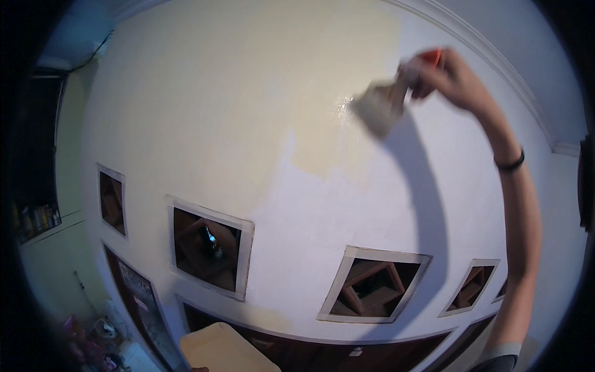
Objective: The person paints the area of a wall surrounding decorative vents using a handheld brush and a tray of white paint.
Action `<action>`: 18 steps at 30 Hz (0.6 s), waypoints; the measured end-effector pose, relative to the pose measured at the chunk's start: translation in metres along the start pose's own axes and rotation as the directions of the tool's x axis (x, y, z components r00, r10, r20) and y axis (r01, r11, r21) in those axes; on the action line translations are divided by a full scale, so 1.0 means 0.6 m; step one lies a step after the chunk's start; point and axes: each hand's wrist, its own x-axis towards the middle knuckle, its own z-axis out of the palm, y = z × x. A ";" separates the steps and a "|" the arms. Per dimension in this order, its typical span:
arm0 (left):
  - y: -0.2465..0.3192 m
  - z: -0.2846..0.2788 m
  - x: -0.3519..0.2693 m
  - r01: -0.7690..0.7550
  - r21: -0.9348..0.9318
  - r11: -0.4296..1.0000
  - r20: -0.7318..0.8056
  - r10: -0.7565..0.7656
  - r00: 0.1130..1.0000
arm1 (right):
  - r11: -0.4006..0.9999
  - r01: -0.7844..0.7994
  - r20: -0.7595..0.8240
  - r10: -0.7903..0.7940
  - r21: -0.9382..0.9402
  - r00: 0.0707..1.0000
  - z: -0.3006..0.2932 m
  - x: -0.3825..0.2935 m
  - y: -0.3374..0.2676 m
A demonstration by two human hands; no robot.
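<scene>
High at the right, my right hand [430, 76] grips a wide paintbrush [379, 107] with a red part on its handle. The brush's bristles are at the wall [325, 214], beside a wet, shiny spot. Pale yellow paint covers the wall's upper left; the lower right is white, with an uneven border between them. At the bottom edge, a fingertip of my left hand [200, 369] shows at a tray [228, 348] of pale yellow colour; the rest of that hand is out of view. The brush and my right hand are somewhat blurred.
Square vent openings with wooden inserts [209, 251] [372, 286] run across the wall, edged with pale strips. Below them are dark door or window frames [390, 353]. White moulding [506, 74] follows the ceiling. At lower left, assorted items [88, 339] lie near a green wall [56, 274].
</scene>
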 end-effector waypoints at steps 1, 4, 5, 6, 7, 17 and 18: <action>-0.005 -0.004 0.002 -0.001 -0.013 1.000 -0.010 0.001 1.000 | 0.998 0.044 -0.141 -0.049 -0.035 0.989 -0.036 0.027 0.024; -0.006 -0.003 -0.003 -0.012 -0.015 1.000 -0.028 0.011 1.000 | 0.879 0.046 -0.365 -0.244 -0.474 0.898 -0.086 0.072 0.065; -0.007 -0.001 -0.005 -0.021 -0.006 1.000 -0.028 0.021 0.999 | 0.790 -0.054 -0.396 -0.246 -0.611 0.884 -0.083 0.075 0.066; -0.011 -0.007 -0.008 -0.020 -0.008 1.000 -0.037 0.019 0.999 | 0.669 0.053 -0.270 -0.369 -0.741 0.889 -0.065 0.074 0.069; -0.015 -0.017 -0.008 -0.031 0.009 0.999 -0.060 0.031 0.998 | 0.519 0.158 -0.125 -0.469 -0.840 0.874 -0.035 0.066 0.071; -0.001 -0.042 -0.011 -0.050 -0.001 0.999 -0.062 0.050 0.997 | 0.877 0.476 0.386 -0.420 -0.060 0.822 0.286 -0.264 -0.223; -0.005 -0.048 -0.012 -0.047 -0.007 0.999 -0.072 0.047 0.996 | 0.915 0.395 0.375 -0.393 0.075 0.839 0.293 -0.248 -0.206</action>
